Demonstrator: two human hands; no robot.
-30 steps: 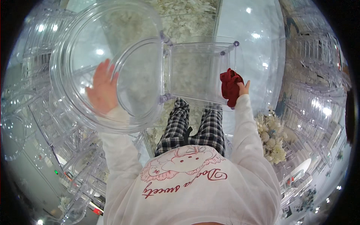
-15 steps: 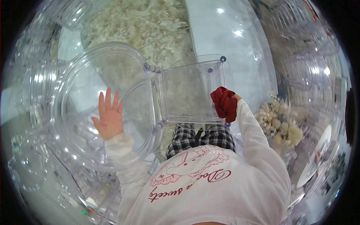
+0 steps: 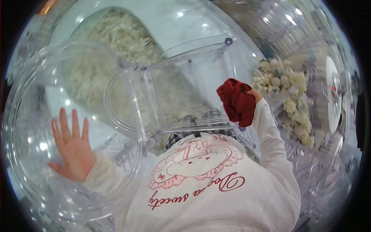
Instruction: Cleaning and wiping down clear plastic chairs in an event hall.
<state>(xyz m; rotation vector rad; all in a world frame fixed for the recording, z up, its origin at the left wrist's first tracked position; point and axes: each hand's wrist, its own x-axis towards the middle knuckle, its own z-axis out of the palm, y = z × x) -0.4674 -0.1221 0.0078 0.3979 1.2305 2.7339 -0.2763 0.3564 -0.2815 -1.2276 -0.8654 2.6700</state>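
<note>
A clear plastic chair [image 3: 127, 83] with a rounded oval back [image 3: 137, 104] lies tipped in front of me, its legs pointing right. My left hand [image 3: 75, 154] shows through the see-through back, palm up with fingers spread and nothing gripped. Whether the palm presses on the plastic, I cannot tell. My right hand [image 3: 256, 94] clutches a bunched dark red cloth [image 3: 236, 100] beside the chair's leg ends. The cloth covers most of that hand's fingers.
Beyond the chair, a white surface [image 3: 185, 25] surrounds a long bed of pale, petal-like pieces [image 3: 123, 33]. Cream dried flowers [image 3: 297, 108] stand right of my right hand, near a round white disc [image 3: 333, 94]. More clear plastic furniture [image 3: 274, 19] is stacked at the far right.
The chair has turned, its back swinging left and toward me. My left hand has moved left and nearer with it. My right hand has shifted slightly right, still holding the red cloth.
</note>
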